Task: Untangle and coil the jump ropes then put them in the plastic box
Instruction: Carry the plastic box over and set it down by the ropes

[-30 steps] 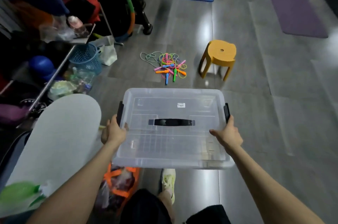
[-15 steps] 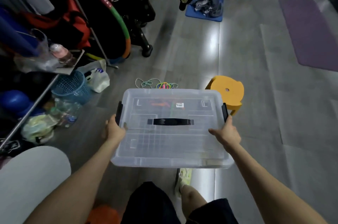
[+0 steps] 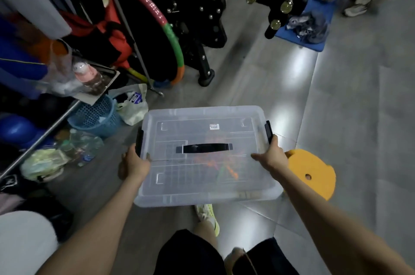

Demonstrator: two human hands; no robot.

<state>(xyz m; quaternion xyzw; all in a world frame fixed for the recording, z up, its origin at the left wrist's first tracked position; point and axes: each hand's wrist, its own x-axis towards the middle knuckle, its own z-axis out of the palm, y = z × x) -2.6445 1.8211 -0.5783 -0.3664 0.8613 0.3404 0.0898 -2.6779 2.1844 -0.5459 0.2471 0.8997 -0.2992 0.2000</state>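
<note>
Plastic box [image 3: 202,185], clear, lid on, black carry handle [image 3: 204,148] at lid centre: held level above the floor between both hands. Left hand [image 3: 134,163]: clamped on the box's left short edge, just below the black latch [image 3: 139,142], thumb over the lid, fingers hidden under the rim. Right hand [image 3: 270,158]: clamped on the right short edge, just below the other latch [image 3: 268,132], thumb lying across the lid. Jump ropes [image 3: 222,168]: orange and green blur seen through the clear plastic between the two grips, nearer the right one; inside the box or on the floor beneath, cannot tell. Yellow stool [image 3: 312,173]: just outside the right grip, on the floor. Blue basket [image 3: 94,117]: beyond the left grip, well apart.
</note>
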